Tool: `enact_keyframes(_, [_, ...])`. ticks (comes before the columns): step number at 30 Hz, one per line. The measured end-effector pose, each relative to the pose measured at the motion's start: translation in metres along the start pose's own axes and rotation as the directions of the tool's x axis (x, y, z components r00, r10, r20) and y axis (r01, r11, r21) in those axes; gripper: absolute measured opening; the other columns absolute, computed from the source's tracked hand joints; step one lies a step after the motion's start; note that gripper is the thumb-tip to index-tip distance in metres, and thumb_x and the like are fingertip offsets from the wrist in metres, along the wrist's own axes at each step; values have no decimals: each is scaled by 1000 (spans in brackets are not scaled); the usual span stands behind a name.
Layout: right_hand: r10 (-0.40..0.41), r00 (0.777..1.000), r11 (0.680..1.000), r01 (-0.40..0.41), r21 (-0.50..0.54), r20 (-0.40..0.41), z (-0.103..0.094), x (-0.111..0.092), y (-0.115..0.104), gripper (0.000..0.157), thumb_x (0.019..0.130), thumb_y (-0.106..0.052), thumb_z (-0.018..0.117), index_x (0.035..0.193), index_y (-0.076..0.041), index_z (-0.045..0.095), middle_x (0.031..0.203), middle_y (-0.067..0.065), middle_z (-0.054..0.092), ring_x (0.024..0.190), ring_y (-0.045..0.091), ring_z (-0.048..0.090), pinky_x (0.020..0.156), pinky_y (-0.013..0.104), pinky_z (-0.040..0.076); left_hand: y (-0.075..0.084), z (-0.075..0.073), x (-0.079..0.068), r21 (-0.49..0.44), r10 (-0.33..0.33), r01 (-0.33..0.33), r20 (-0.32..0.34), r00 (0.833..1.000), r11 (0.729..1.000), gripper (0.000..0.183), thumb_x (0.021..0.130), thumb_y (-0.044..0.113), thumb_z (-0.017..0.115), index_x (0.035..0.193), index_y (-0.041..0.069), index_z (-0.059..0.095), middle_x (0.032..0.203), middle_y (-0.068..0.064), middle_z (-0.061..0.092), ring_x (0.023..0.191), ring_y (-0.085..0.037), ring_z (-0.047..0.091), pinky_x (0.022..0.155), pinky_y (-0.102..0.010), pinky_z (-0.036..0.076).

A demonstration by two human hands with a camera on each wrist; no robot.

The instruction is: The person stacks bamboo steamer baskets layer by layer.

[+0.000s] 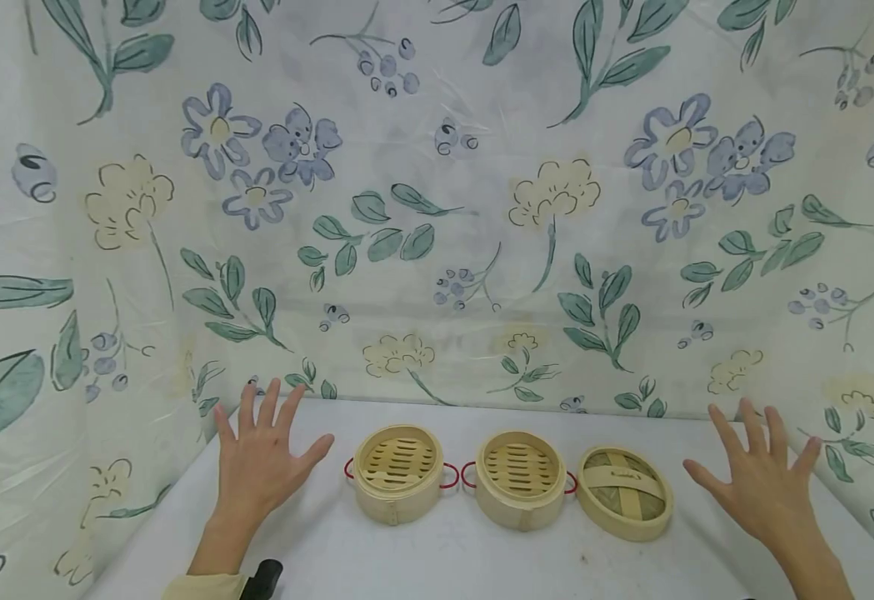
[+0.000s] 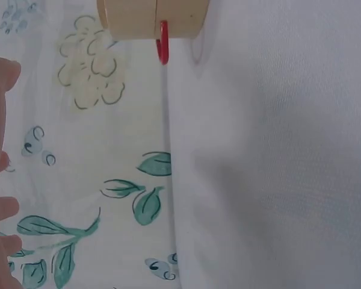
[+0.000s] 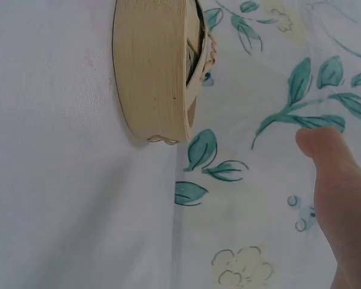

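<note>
Two round bamboo steamer baskets with red side handles stand side by side on the white table: a left basket point(image 1: 397, 504) and a middle basket point(image 1: 522, 510). To their right lies a woven bamboo steamer lid point(image 1: 626, 493) with a strap across its top. My left hand point(image 1: 262, 462), fingers spread, is held left of the left basket and touches nothing. Spread in the same way, my right hand point(image 1: 765, 483) is right of the lid, apart from it. The left wrist view shows a red handle point(image 2: 163, 43) up close; the lid's side wall point(image 3: 150, 72) fills the upper right wrist view.
A floral curtain point(image 1: 407, 250) hangs behind the table and along its left and right sides. The white tabletop point(image 1: 437, 562) reaches forward from the baskets. A black strap end point(image 1: 262, 577) shows at my left wrist.
</note>
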State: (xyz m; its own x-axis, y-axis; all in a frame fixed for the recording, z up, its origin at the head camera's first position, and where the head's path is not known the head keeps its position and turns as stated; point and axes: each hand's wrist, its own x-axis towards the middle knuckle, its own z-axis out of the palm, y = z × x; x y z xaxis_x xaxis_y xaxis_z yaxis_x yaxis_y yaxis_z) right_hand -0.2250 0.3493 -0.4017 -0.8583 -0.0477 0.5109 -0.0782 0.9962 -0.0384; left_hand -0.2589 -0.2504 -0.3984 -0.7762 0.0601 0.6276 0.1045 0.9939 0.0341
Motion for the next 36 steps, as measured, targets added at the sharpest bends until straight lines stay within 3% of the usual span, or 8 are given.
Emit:
enact_keyframes(14, [23,999,998,-26,62,38,4,-1,-9,91,81,-61,56,148,-18,14,147,28,10,136,44,-9,89,74,-18,0,4,-2,-34,-26,27,21,999,999,86,75,67,56,141,15,34,143,-23,32,137,-43,9,104,-64,-8])
enact_keyframes(22, [-8,1000,997,7,74,11,10,-1,-15,92,79,-60,59,148,-16,15,143,29,18,133,47,2,91,75,-15,1,8,-2,-60,-38,40,40,999,997,87,75,68,55,141,14,34,142,-23,33,133,-45,17,103,-65,-8])
enact_keyframes(26, [-19,1000,995,18,101,9,13,0,-19,91,80,-58,59,148,-16,15,144,29,16,136,45,-4,92,73,-16,2,9,-2,-75,-49,53,58,997,996,88,75,68,55,141,14,33,142,-23,32,132,-45,18,103,-64,-10])
enact_keyframes(36, [-43,999,979,39,202,16,16,2,-32,88,81,-50,63,147,-12,19,141,31,21,133,50,4,95,71,-16,6,10,-4,-183,-83,111,156,984,977,91,77,71,51,144,16,26,146,-23,27,132,-45,19,103,-68,3])
